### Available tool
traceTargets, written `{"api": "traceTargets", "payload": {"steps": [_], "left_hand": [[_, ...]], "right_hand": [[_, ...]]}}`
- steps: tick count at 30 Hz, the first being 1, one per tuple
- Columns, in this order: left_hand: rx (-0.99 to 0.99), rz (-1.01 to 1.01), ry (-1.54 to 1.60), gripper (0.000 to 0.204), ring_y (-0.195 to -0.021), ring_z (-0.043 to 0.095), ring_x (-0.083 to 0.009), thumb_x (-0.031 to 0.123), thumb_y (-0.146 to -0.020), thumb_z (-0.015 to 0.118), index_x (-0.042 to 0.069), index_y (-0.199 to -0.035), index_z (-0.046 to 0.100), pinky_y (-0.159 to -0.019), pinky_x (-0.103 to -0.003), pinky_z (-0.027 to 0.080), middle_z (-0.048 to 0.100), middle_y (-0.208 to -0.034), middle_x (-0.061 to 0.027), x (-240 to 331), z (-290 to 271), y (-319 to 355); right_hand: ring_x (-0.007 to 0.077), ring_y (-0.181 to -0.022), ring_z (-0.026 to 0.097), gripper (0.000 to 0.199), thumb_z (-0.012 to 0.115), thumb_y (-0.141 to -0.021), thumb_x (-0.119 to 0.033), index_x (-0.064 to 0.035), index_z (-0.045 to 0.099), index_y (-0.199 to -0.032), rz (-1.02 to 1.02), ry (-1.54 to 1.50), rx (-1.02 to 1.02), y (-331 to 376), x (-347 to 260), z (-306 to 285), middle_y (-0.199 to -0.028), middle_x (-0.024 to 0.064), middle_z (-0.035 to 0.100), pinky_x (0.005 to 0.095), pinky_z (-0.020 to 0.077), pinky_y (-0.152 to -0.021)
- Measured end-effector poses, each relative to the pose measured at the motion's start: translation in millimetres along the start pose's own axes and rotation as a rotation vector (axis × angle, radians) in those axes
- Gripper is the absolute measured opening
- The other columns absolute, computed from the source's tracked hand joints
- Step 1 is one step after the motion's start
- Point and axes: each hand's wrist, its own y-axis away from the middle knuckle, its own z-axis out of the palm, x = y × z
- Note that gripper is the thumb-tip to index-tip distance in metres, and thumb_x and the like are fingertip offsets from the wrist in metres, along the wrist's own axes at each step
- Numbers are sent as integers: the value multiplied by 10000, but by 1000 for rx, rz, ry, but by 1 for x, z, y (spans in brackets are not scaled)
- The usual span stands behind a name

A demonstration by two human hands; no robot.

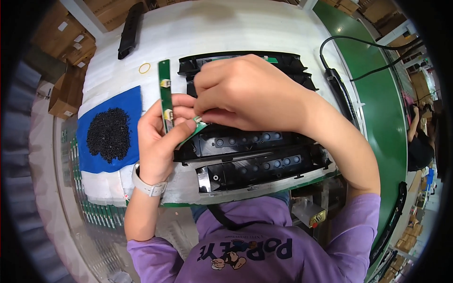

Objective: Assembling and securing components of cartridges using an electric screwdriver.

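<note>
My left hand (pixel 158 141) is closed on a narrow green circuit board (pixel 165 96), which stands up from the fingers and carries small white-and-yellow connectors. A second green circuit board (pixel 198 127) lies at an angle by the left thumb. My right hand (pixel 243 94) is bent over it, thumb and fingers pinched together at a small connector (pixel 197 119) on its end. Whether anything else is in that pinch is hidden. Beneath both hands lie several long black plastic housings (pixel 264 167), the nearest with a row of round recesses.
On the left, a blue cloth (pixel 130 101) bears a heap of tiny black parts (pixel 109 134). Farther back are a yellow rubber band (pixel 144 68) and another black housing (pixel 131 30). A black corded tool (pixel 340 92) lies right. More green boards (pixel 101 214) stand at lower left.
</note>
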Motion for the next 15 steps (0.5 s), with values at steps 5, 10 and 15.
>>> {"api": "traceTargets", "payload": {"steps": [5,10,15], "left_hand": [[-4,-5,-4,239,-642,521,-36,42,-830,565,-47,-1051,571,-555,-144,369,640,-848,-57,3,1,3],[70,45,3,478,-491,336,-40,328,-945,359,-69,-1117,563,-455,-186,252,619,-836,-78,-5,-12,-8],[70,26,170,480,-498,352,-41,297,-940,345,-89,-1150,540,-463,-180,267,606,-822,-74,5,-14,-7]], "right_hand": [[231,-693,548,113,692,-642,-82,-53,611,-713,-21,26,43,0,-8,-2,-686,43,513,352,450,-543],[225,-646,476,97,681,-624,-15,-26,634,-708,221,-22,139,39,-15,-8,-637,61,501,323,390,-547],[225,-658,510,82,701,-631,-29,-48,647,-691,443,-87,100,84,-28,9,-644,45,517,334,444,-545]]}}
